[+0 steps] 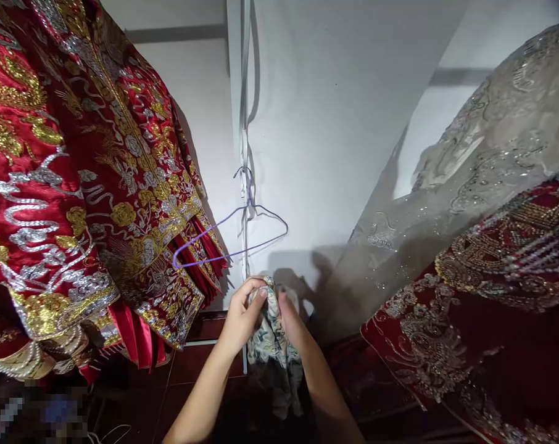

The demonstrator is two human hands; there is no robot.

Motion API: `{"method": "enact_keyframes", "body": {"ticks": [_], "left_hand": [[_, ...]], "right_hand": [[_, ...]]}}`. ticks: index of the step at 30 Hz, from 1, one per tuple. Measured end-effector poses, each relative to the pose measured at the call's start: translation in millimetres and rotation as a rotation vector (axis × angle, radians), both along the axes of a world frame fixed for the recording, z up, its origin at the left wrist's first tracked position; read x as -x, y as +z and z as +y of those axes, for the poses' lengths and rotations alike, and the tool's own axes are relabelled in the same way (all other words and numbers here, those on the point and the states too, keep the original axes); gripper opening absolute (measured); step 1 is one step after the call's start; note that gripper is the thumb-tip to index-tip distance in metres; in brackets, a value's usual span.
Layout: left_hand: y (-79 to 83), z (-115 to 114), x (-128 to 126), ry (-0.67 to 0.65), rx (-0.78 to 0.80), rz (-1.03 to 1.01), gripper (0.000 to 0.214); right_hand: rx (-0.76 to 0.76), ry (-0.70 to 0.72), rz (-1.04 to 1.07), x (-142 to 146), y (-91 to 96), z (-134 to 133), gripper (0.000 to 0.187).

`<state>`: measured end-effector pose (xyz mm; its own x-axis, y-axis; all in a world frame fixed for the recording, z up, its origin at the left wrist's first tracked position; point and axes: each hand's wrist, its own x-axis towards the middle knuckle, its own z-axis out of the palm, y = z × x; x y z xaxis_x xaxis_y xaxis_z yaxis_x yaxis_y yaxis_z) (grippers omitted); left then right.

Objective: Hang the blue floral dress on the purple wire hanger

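Note:
A patterned garment (pixel 274 345) in pale and greenish tones hangs down from between my two hands, its lower part in shadow. My left hand (pixel 245 308) is closed on its upper edge, thumb on top. On the other side my right hand (pixel 289 314) grips the cloth too, its fingers partly hidden behind the fabric. The exact kind of garment cannot be made out. Just above my hands, a bare purple wire hanger (pixel 231 254) hangs by its hook from a white cord or rail along the wall; neither hand touches it.
Red jackets (pixel 136 148) with gold and silver embroidery hang at the left. To the right are a sheer sequined dress (pixel 492 142) and a dark red beaded gown (pixel 506 296). A white wall (pixel 321 123) stands behind, above a dark tiled floor (pixel 182 394).

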<state>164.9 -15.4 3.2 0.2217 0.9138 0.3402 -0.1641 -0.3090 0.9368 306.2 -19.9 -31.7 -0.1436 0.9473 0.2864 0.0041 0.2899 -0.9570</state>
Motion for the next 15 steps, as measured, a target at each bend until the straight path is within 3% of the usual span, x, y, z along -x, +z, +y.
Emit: {"method": "enact_keyframes", "body": {"ticks": [3, 6, 8, 10, 12, 15], "left_hand": [[-0.9, -2, 5, 0.046, -0.063, 0.044, 0.017], [-8.9, -7, 21, -0.085, -0.011, 0.159, 0.036], [-17.2, -11, 35, -0.226, 0.038, 0.343, 0.033], [-23.5, -13, 51, -0.261, 0.048, 0.518, 0.026], [-23.7, -14, 69, -0.178, 0.028, 0.613, 0.028], [-11.8, -13, 97, -0.035, -0.016, 0.669, 0.032]], "right_hand": [[0.011, 0.143, -0.037, 1, 8.2, -2, 0.03], [-0.057, 0.153, -0.15, -9, 26.4, 5, 0.011], [-0.18, 0.034, -0.153, -20, 45.1, 16, 0.01], [-0.29, -0.2, -0.103, -31, 64.9, 32, 0.022], [-0.304, -0.366, -0.064, -36, 79.5, 54, 0.039], [-0.165, -0.332, -0.106, -29, 81.7, 92, 0.035]]}}
